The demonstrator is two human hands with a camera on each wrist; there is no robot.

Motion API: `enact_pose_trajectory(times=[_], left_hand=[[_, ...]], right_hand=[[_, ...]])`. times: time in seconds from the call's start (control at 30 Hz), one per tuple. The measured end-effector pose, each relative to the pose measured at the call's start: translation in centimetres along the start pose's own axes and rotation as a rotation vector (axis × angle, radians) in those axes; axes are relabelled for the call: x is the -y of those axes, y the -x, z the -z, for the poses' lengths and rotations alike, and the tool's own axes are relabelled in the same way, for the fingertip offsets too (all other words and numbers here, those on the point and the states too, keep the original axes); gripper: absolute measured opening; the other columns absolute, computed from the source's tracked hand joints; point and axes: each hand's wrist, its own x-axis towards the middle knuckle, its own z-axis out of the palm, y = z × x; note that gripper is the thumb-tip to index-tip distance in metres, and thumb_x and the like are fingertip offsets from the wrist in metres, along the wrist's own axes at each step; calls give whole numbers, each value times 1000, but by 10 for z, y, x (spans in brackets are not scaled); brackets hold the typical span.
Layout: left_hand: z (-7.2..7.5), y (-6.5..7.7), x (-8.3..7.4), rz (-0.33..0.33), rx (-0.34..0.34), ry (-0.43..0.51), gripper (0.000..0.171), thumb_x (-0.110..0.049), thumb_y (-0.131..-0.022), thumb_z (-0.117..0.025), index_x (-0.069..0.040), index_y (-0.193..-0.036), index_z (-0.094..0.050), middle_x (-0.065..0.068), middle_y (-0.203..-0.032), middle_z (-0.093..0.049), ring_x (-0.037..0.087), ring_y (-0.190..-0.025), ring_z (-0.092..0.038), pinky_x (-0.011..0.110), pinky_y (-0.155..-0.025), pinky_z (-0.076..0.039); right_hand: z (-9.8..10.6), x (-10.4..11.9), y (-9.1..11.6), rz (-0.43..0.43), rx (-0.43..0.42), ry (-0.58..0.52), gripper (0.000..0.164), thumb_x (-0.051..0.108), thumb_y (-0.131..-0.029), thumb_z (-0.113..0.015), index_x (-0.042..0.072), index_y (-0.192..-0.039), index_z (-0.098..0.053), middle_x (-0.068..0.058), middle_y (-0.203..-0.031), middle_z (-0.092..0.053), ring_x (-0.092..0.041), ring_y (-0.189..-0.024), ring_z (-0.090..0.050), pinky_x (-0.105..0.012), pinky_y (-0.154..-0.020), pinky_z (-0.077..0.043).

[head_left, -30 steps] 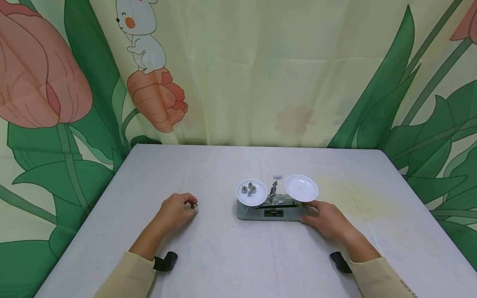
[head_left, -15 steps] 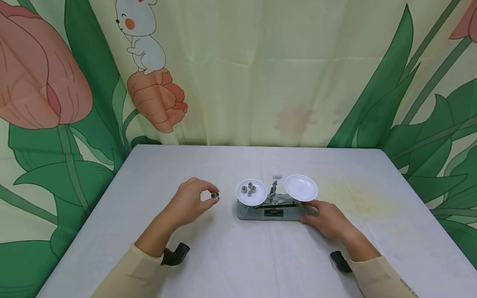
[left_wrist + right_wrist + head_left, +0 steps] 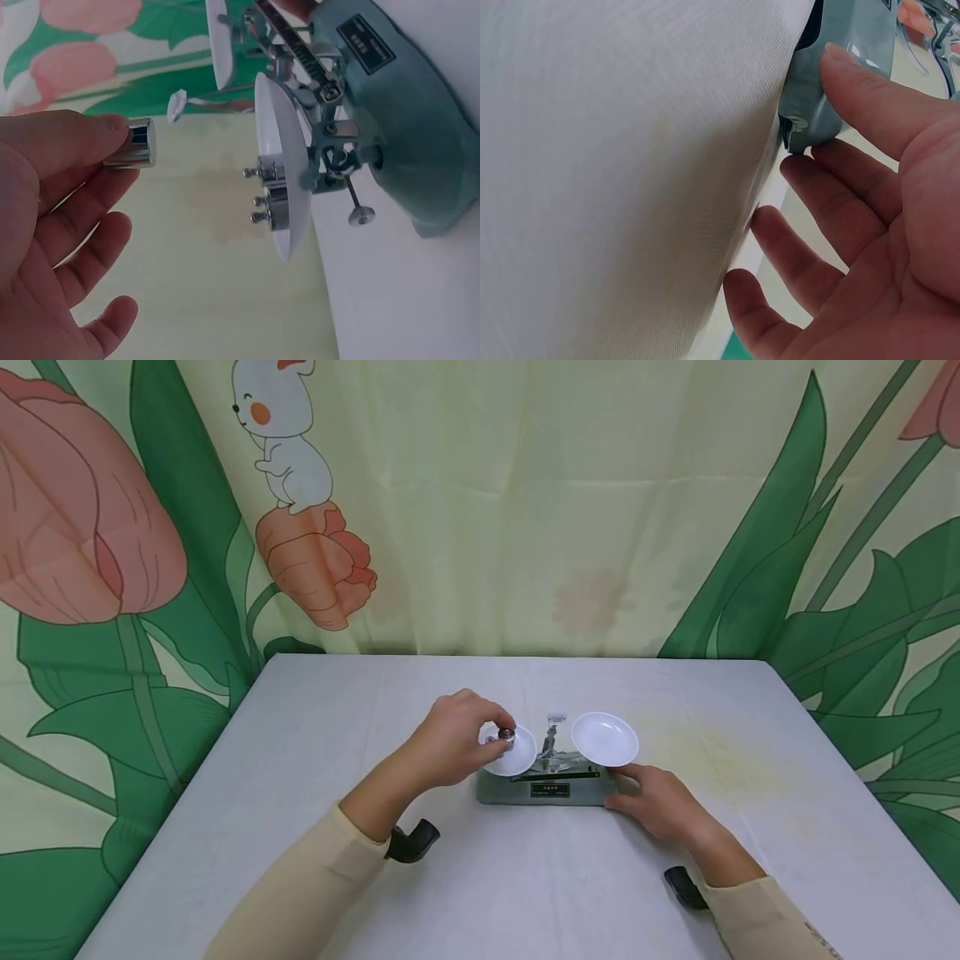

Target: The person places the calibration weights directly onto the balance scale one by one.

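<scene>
My left hand point(image 3: 457, 739) pinches a shiny metal weight point(image 3: 142, 142) between thumb and fingertips, above the left pan point(image 3: 521, 762) of a grey-green balance scale point(image 3: 502, 790). Several small knobbed weights point(image 3: 274, 180) stand in that pan, shown sideways in the left wrist view; in the head view the hand mostly covers them. The white right pan point(image 3: 605, 739) holds nothing. At the right end of the scale's base, my right hand point(image 3: 660, 802) grips the corner, thumb on the front and fingers around the end, as the right wrist view shows.
A white cloth covers the table point(image 3: 420, 893), which ends at a printed curtain point(image 3: 480, 527). Black wrist cameras point(image 3: 412, 842) sit at both cuffs. The scale's upright pointer point(image 3: 551, 739) stands between the pans.
My left hand has lifted the weight from low over the table's left side and carried it right, over the left pan. The right hand and the scale stay put.
</scene>
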Motion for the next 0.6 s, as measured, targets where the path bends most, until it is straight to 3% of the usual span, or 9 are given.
enact_pose_trajectory(times=[0.4, 0.6], left_hand=[[-14, -44, -27, -93, 67, -55, 18, -23, -93, -72, -20, -111, -75, -13, -104, -72, 14, -103, -55, 43, -92, -41], [-21, -62, -37, -118, 81, -91, 18, -28, -94, -71, -23, -111, -75, -17, -105, -71, 11, -101, -53, 39, -90, -38]], right_hand=[[-1, 0, 0, -12, 5, 0, 61, 23, -88, -77, -4, -138, -55, -28, -139, -53, -50, -131, -44, -67, -101, -36], [2, 1, 0, 26, -7, 15, 60, 24, -87, -77, -5, -136, -57, -28, -135, -56, -49, -127, -48, -66, -98, -39]])
